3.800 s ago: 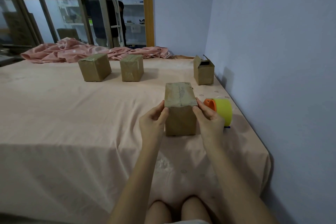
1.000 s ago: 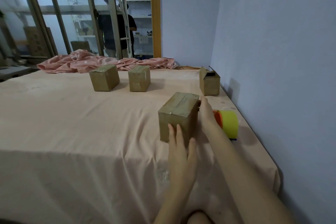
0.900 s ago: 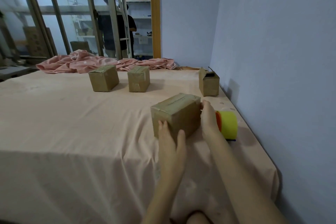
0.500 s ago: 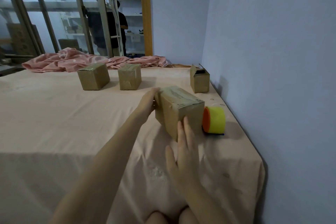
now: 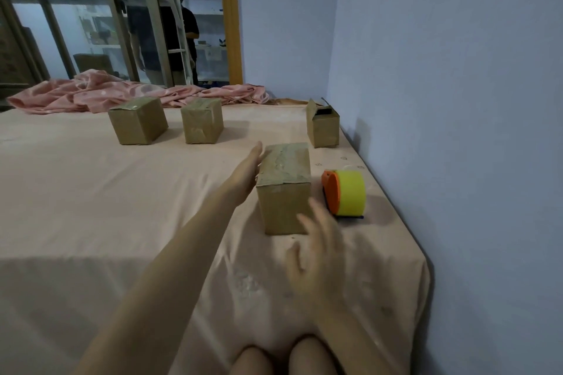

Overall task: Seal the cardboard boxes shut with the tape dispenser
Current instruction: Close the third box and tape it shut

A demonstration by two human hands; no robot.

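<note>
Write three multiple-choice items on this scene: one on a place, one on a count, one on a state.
1. The yellow and orange tape dispenser lies where?
A. right of the nearest brown cardboard box
B. on the crumpled pink blanket
C. in the left hand

2. How many cardboard boxes stand on the peach bedsheet?
A. two
B. four
C. six

3. The far right cardboard box by the wall is
A. open-topped
B. crushed flat
C. taped shut

Key: 1 A, it sits beside that box; 2 B, four show; 3 A, a flap stands up.

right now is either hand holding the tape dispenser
No, the tape dispenser sits alone on the bed; the right hand and left hand are open.
</note>
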